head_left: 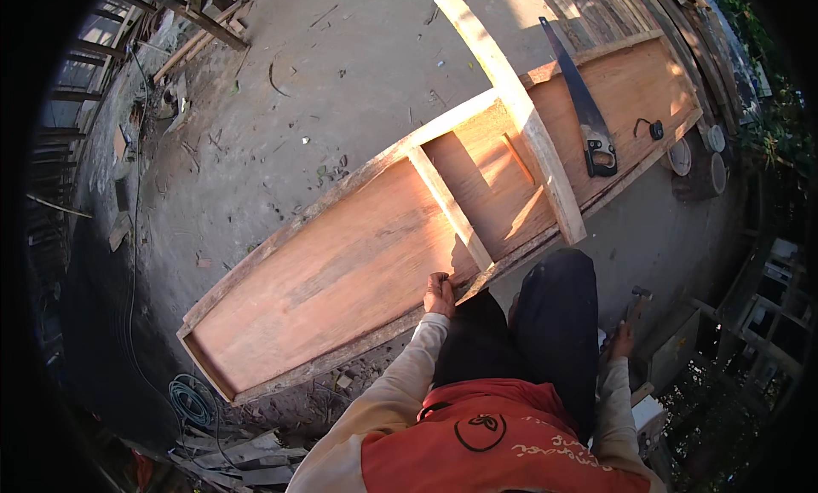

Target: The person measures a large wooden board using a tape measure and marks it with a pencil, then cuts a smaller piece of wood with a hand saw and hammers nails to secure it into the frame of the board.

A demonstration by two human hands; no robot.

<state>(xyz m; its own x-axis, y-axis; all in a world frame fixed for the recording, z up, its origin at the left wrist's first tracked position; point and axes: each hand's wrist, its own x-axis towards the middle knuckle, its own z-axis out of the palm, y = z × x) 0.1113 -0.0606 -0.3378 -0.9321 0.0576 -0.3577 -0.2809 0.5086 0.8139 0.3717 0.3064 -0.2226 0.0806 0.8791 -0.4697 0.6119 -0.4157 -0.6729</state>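
Note:
A long panel of plywood edged with wooden battens, a door-like frame, lies across in front of me. My left hand is closed over its near edge, beside a short crosspiece. Low at my right side, away from the frame, my right hand is wrapped round the handle of a hammer, its head up. A loose thick plank rests across the frame, sticking out past the far edge. To its right a handsaw lies on the plywood, near a small black tape measure.
A thin brown stick lies on the plywood between crosspiece and plank. Stacked boards stand past the frame's right end, with round containers nearby. A coiled hose and scrap wood lie at the lower left.

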